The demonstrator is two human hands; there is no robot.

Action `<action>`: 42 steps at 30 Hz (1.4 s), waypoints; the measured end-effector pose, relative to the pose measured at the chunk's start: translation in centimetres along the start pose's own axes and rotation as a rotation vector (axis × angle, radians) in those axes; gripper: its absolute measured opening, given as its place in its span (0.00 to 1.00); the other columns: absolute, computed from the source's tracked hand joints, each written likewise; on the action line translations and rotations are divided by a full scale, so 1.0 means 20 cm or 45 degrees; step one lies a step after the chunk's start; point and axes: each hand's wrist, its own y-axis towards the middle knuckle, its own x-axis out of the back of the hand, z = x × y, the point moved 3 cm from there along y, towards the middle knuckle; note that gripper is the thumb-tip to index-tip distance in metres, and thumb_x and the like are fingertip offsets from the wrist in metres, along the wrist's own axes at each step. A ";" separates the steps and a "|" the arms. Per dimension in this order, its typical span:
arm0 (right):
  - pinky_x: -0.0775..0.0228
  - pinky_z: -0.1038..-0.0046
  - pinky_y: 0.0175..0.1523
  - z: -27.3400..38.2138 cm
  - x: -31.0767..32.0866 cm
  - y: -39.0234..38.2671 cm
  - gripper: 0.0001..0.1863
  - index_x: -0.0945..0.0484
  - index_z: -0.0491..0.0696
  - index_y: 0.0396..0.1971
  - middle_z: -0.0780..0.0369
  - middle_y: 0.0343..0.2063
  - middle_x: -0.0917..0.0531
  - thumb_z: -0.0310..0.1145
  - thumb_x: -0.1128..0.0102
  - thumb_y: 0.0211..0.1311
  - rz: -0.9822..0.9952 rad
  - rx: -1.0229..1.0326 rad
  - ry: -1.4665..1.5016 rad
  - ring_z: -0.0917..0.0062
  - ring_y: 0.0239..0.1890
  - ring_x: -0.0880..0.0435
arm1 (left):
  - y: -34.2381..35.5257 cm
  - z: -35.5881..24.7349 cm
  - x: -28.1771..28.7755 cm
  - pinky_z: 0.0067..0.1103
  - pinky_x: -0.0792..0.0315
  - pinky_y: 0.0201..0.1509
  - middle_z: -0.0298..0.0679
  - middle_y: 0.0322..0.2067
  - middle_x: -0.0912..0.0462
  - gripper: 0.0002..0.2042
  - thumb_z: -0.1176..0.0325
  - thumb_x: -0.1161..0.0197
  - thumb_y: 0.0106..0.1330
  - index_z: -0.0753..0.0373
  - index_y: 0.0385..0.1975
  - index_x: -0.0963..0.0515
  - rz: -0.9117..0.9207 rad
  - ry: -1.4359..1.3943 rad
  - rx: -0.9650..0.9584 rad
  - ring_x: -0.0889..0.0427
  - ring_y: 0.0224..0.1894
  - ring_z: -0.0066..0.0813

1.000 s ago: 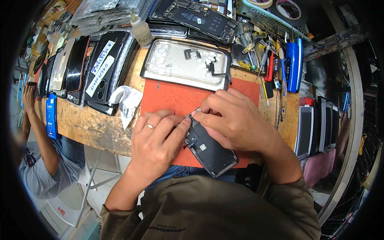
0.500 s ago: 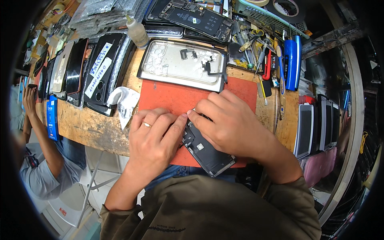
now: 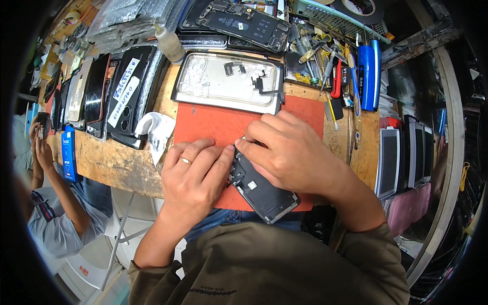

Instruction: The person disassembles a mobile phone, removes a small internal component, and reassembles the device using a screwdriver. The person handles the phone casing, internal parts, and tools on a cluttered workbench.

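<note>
Dark phone panel at lower centre of frame, tilted, on the red mat; its lower end juts past the mat's lower edge, above the lap. Left hand: fingers bent, tips at the panel's upper left edge; thumb hidden, so grip cannot be told. Right hand: thumb and forefinger drawn together at the panel's upper end, palm arched over its right edge; cannot tell whether anything sits between the tips.

Room: a strip of red shows above the left hand, up to the dark-edged tray, which overlaps the mat's upper edge. Tightest above the right knuckles, just below the tray's lower right corner. Left of the left hand, bare bench runs to its curved front edge; crumpled white sheet borders it above. Right of the mat, a narrow wood strip, cotton swab near its top.
</note>
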 end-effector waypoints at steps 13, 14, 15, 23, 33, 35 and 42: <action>0.27 0.65 0.51 -0.01 -0.02 0.00 0.09 0.11 0.45 0.40 0.64 0.38 0.19 0.32 0.36 0.67 -0.069 0.047 0.001 0.70 0.44 0.19 | 0.00 -0.01 0.01 0.35 0.22 0.52 0.36 0.43 0.11 0.16 0.72 0.23 0.60 0.63 0.50 0.09 -0.008 -0.008 0.054 0.10 0.51 0.39; 0.27 0.65 0.51 -0.01 -0.02 0.00 0.09 0.11 0.46 0.40 0.64 0.38 0.19 0.32 0.36 0.67 -0.062 0.049 0.004 0.70 0.44 0.19 | 0.00 -0.01 0.00 0.35 0.22 0.52 0.37 0.43 0.11 0.16 0.72 0.23 0.61 0.63 0.49 0.09 -0.006 -0.021 0.058 0.10 0.50 0.39; 0.27 0.65 0.51 -0.01 -0.02 0.00 0.09 0.11 0.46 0.40 0.65 0.38 0.19 0.33 0.36 0.67 -0.056 0.055 0.003 0.70 0.45 0.19 | 0.00 -0.01 0.00 0.35 0.22 0.52 0.37 0.43 0.11 0.16 0.72 0.23 0.61 0.63 0.49 0.09 0.001 -0.030 0.069 0.10 0.50 0.40; 0.27 0.65 0.51 -0.01 -0.02 -0.01 0.09 0.11 0.45 0.40 0.64 0.39 0.19 0.33 0.35 0.68 -0.067 0.054 0.014 0.70 0.45 0.18 | 0.00 0.00 0.00 0.36 0.21 0.51 0.37 0.43 0.11 0.15 0.71 0.24 0.61 0.64 0.48 0.10 -0.032 -0.034 0.013 0.10 0.50 0.39; 0.24 0.65 0.52 -0.01 -0.01 0.00 0.16 0.08 0.48 0.49 0.65 0.42 0.14 0.31 0.24 0.61 0.032 0.008 -0.023 0.69 0.47 0.15 | 0.05 0.03 0.02 0.34 0.22 0.50 0.36 0.42 0.13 0.15 0.69 0.25 0.62 0.63 0.49 0.10 0.102 -0.014 -0.084 0.12 0.50 0.36; 0.24 0.65 0.52 0.00 0.00 0.00 0.15 0.08 0.48 0.48 0.65 0.42 0.15 0.32 0.24 0.61 0.029 0.020 -0.027 0.69 0.47 0.15 | 0.04 0.04 0.03 0.35 0.21 0.50 0.38 0.41 0.12 0.17 0.73 0.22 0.58 0.64 0.49 0.10 0.079 -0.053 -0.085 0.11 0.48 0.38; 0.24 0.65 0.52 0.00 0.01 0.00 0.13 0.08 0.48 0.47 0.66 0.41 0.15 0.32 0.27 0.64 0.050 0.039 -0.071 0.70 0.46 0.15 | 0.02 0.05 0.01 0.35 0.22 0.50 0.37 0.43 0.13 0.15 0.69 0.26 0.63 0.65 0.49 0.10 0.032 -0.045 -0.064 0.12 0.50 0.37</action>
